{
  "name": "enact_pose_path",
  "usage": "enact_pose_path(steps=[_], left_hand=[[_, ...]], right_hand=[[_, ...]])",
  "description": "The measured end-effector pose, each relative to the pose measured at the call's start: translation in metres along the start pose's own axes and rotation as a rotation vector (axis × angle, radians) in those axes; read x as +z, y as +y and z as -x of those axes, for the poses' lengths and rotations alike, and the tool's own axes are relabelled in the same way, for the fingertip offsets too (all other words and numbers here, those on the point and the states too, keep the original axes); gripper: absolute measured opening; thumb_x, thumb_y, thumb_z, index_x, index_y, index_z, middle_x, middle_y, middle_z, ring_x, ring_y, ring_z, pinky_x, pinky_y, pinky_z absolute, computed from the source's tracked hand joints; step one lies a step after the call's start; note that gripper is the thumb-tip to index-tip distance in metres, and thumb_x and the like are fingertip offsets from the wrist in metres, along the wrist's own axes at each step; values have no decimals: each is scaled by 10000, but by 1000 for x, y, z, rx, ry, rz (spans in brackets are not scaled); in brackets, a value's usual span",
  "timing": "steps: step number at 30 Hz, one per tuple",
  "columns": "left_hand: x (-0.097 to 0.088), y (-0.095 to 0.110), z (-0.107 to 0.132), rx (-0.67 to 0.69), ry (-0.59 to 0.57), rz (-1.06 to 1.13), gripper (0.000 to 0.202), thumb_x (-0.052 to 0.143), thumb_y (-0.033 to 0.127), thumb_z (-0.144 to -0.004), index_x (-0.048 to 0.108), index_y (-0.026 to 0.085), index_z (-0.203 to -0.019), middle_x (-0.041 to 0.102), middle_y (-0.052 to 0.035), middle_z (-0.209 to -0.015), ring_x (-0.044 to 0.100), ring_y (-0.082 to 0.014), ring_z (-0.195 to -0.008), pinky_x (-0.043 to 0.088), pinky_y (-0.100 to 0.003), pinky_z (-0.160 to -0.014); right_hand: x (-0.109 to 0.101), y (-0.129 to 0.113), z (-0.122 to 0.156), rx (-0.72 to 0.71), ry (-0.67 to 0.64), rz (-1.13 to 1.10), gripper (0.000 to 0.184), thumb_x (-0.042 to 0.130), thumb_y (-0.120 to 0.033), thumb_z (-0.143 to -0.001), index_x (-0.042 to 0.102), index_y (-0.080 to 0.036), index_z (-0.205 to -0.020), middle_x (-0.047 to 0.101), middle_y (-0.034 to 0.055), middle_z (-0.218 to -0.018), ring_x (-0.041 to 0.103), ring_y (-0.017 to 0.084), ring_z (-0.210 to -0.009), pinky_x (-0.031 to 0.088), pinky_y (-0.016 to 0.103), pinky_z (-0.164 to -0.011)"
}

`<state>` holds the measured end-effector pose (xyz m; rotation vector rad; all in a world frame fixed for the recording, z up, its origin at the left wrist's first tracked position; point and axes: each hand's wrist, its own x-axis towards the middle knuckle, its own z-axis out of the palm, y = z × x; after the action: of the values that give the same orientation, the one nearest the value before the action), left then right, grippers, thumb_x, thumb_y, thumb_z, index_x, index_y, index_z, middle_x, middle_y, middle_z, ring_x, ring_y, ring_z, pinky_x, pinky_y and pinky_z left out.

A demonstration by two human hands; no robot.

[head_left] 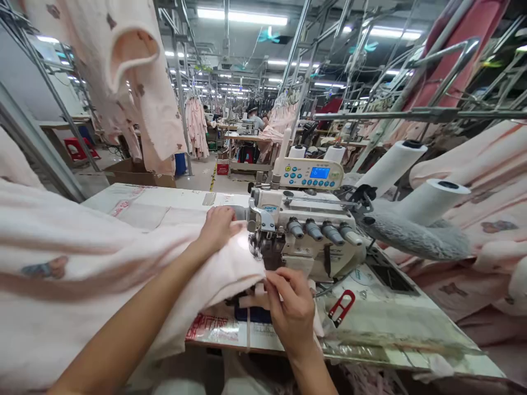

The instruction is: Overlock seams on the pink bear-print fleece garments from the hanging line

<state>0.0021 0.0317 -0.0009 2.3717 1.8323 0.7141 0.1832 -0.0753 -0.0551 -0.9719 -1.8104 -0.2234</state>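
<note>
A pale pink fabric piece [102,258] lies across the sewing table and runs up to the presser foot of a white overlock sewing machine [313,230]. My left hand [217,227] rests on top of the fabric just left of the needle area, fingers curled down onto the cloth. My right hand [290,304] is in front of the machine, its fingers pinching the fabric's edge below the presser foot.
Red thread snips [341,307] lie on the table right of my right hand. White thread cones [395,162] and a grey fluffy bundle [411,236] stand to the right. Pink garments [132,71] hang overhead at left. A control panel [310,173] sits behind the machine.
</note>
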Motion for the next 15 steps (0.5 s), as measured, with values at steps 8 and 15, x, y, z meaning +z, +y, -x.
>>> enact_pose_path(steps=[8,15], left_hand=[[2,-10,-26,-58,29,-30,164,515,305,-834,555,158,-893,572,-77,-1035,501,-215,-989,382,-347,-850],[-3,-19,-51,-212,18,-40,307,476,343,-876,521,130,-1092,563,-83,-1086,550,-193,-967,447,-403,-846]], right_hand=[[3,1,-5,20,38,148,189,434,-234,-923,592,-159,-852,549,72,-832,503,201,-783,380,332,-709],[4,-17,18,2,77,9,175,471,-268,-911,618,-194,-849,615,71,-852,578,199,-789,424,314,-721]])
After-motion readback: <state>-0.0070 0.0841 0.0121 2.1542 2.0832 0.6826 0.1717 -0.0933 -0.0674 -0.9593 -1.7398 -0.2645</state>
